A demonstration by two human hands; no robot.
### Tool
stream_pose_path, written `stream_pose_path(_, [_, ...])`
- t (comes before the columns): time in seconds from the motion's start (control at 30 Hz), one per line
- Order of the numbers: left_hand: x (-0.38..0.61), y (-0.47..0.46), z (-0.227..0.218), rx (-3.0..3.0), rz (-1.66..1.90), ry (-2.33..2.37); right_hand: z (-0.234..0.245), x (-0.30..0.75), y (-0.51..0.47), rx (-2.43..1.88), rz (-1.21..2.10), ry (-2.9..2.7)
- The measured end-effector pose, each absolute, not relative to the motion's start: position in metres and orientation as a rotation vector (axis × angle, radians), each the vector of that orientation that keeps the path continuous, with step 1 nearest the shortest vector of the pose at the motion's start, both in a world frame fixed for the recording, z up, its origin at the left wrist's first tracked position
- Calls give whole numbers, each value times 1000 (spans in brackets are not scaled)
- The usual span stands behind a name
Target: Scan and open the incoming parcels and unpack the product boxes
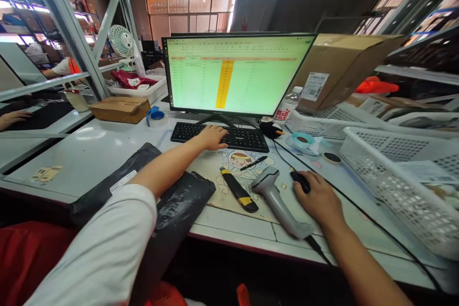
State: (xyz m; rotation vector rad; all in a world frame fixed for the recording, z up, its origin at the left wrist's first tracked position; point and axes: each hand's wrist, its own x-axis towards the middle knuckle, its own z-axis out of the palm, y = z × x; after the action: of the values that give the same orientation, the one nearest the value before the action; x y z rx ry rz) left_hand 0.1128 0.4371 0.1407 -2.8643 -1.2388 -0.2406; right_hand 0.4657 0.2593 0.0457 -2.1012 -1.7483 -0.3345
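My left hand (213, 137) rests on the black keyboard (247, 139) with its fingers spread over the keys. On the right, my right hand (318, 196) is curved over a black computer mouse (300, 182). Between my hands lie a grey barcode scanner (278, 201), a black and yellow utility knife (238, 190) and a black pen (254, 163). A monitor (193, 81) behind the keyboard shows a spreadsheet with one orange column. Beneath my left forearm is a black plastic mailing bag (186, 196) with a white label, partly hidden by the arm.
White plastic baskets (390, 153) line the right side, with a large cardboard box (337, 67) behind. A small carton (120, 109) and blue tape roll (156, 114) stand at the left. The scanner cable hangs over the front edge. Another person's hand (14, 118) is at the far left.
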Motion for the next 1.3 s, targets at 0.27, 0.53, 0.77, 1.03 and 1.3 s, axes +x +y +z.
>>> stream_pose_path(0.27, [187,468,107,-2825,-247,-1415,33,477,262,-2045,-448,-1769])
stream_pose_path(0.53, [170,471,119,-2835,-141,-1538,32,481,267,-2063,-401,-1772])
stream_pose_path(0.77, [180,466,113,-2843,-177,-1503,31,481,266,-2097,-417,-1774])
stream_pose_path(1.03, [126,457,160,-2813,-235,-1555,32,483,268,-2083,-393,-1783])
stream_pose_path(1.3, [-90,358,217,-2588,-151,-1972,42,475,267,-2153,-300,-1784])
